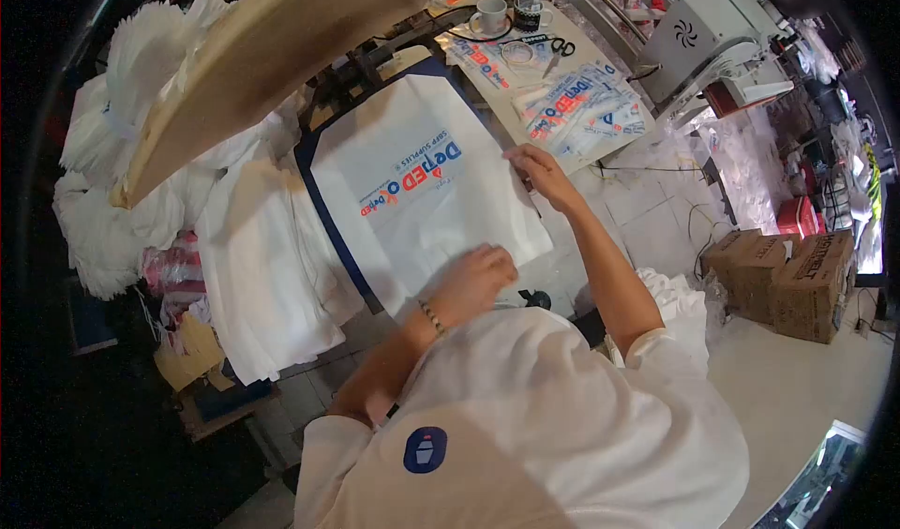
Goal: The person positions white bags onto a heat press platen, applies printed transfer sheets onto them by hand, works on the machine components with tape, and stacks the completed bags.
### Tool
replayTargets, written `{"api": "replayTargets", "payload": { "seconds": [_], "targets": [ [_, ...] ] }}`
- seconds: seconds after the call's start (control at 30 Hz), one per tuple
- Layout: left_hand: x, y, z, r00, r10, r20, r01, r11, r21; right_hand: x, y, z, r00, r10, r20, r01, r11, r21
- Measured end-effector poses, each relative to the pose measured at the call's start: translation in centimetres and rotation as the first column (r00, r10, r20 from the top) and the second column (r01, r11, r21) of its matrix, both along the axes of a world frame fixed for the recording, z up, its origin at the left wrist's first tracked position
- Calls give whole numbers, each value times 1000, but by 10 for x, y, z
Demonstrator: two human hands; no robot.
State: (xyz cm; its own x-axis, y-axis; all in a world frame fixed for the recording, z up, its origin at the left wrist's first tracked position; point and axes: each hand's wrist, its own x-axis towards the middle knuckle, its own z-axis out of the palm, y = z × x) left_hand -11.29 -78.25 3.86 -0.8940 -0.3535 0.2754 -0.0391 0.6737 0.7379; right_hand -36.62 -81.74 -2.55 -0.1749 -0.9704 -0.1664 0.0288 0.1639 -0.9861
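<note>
A white fabric piece [356, 168] lies spread on the dark-blue-edged lower plate [323, 220] of a press. Across its middle is a red and blue "DepED" print [412, 180], with a clear film seeming to lie over it. My left hand [480, 278], slightly blurred, rests palm down on the fabric's near part, fingers loosely bent and apart. At the right edge of the fabric, my right hand [542, 175] has its thumb and fingers closed on the border. The raised upper platen [272, 60] of the press hangs over the upper left.
White cloth stacks [267, 267] hang at the left. On the right-hand table [511, 107] lie printed transfer sheets [586, 107], scissors [561, 48], a tape roll [517, 53] and a white mug [489, 15]. Cardboard boxes [811, 285] sit right; a grey machine [698, 42] stands beyond.
</note>
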Motion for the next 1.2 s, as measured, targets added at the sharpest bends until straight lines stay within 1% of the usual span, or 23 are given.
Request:
{"api": "replayTargets", "payload": {
  "seconds": [0.03, 0.07, 0.1, 0.17, 0.2, 0.27, 0.33, 0.37, 0.4, 0.47, 0.53, 0.6, 0.63, 0.7, 0.73, 0.77, 0.83, 0.9, 0.93, 0.97, 1.03, 1.1, 1.2],
  "targets": [
    [-1, 5, -2, 981, -186, -55, 184, 982, -35, -4, -10, 3, 1000, 5, 11, -6, 998, 63],
    [-3, 15, 12, 986, -164, 31, 159, 978, 132, -2, -23, 0, 1000, -6, -6, 5, 993, -114],
    [-3, 21, 7, 985, -169, 37, 162, 978, 134, -3, -34, -4, 1000, -10, 0, 10, 993, -114],
    [-4, 31, -8, 941, -275, 198, 201, 924, 326, 5, -49, 14, 995, -18, -96, 17, 1000, -2],
    [-4, 33, -14, 936, -288, 203, 212, 920, 329, 10, -53, 20, 995, -31, -91, 31, 1000, 0],
    [-9, 36, -22, 866, -267, 423, 101, 922, 375, 17, -59, 27, 941, 88, -328, -144, 978, -149],
    [-13, 36, -34, 847, -219, 485, 65, 947, 315, 13, -56, 32, 963, 255, -87, -258, 966, -20],
    [-16, 37, -39, 830, -154, 536, 20, 969, 247, 8, -48, 29, 929, 248, -274, -277, 958, -71],
    [-15, 37, -44, 840, -156, 519, 12, 963, 271, 5, -33, 33, 958, 233, -169, -255, 960, -120],
    [-17, 36, -55, 919, -205, 336, 106, 951, 291, -20, 1, 18, 991, 80, -111, -111, 943, -313],
    [-30, 38, -56, 783, -207, 587, -56, 916, 397, -50, 65, 16, 991, -101, -87, 62, 928, -369],
    [-42, 41, -70, 923, -204, 325, 121, 959, 258, -73, 140, 40, 878, -432, -207, 349, 872, -344],
    [-46, 43, -72, 901, -194, 389, 133, 975, 177, -80, 177, 38, 843, -496, -209, 419, 848, -325],
    [-58, 42, -80, 842, -259, 472, 179, 961, 208, -94, 247, 33, 637, -758, -140, 668, 633, -391],
    [-63, 40, -88, 823, -309, 476, 234, 949, 211, -99, 280, 27, 600, -800, 24, 769, 568, -294],
    [-68, 39, -98, 784, -362, 504, 326, 931, 161, -103, 313, 14, 556, -831, 29, 800, 525, -292],
    [-82, 45, -102, 724, -429, 540, 447, 888, 106, -112, 373, -19, 240, -969, 66, 945, 217, -245],
    [-101, 53, -87, 558, -421, 715, 446, 879, 168, -118, 426, -42, -49, -996, -75, 952, -23, -305],
    [-107, 55, -88, 545, -425, 723, 467, 870, 160, -118, 449, -54, -174, -983, -60, 941, -148, -303],
    [-113, 53, -95, 522, -440, 731, 530, 839, 126, -118, 471, -72, -199, -979, -51, 938, -175, -300],
    [-130, 57, -95, 494, -454, 742, 601, 795, 86, -120, 511, -125, -480, -876, 53, 847, -478, -235],
    [-147, 64, -85, 493, -415, 765, 547, 831, 99, -116, 542, -177, -579, -737, 349, 749, -650, -131],
    [-158, 67, -95, 514, -391, 764, 517, 852, 88, -96, 571, -234, -757, -494, 428, 581, -808, 95]
  ]
}}
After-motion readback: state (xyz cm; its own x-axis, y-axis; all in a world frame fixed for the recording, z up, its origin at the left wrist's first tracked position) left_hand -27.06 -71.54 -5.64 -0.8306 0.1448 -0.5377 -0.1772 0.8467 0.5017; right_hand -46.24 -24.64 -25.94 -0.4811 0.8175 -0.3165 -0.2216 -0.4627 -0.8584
